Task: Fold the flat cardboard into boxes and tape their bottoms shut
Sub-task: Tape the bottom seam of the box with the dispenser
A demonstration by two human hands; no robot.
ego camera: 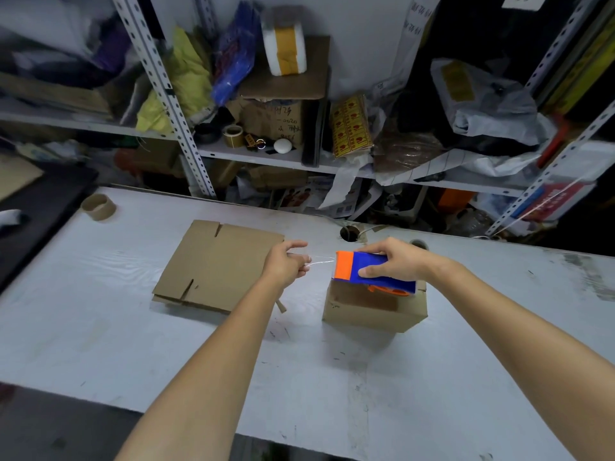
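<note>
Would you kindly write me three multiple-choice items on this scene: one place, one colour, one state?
1. Where is the flat cardboard? A. On the table, left of the folded box. B. On the folded box. C. On a shelf.
2. What colours is the tape dispenser? A. Red and white. B. Blue and orange. C. Green and black.
3. What is the left hand doing? A. Resting flat. B. Pinching tape drawn from the dispenser. C. Gripping the box.
Answers: 1 A, it lies on the table beside the box; 2 B, blue body, orange end; 3 B, a thin strand runs from the hand to the dispenser.
</note>
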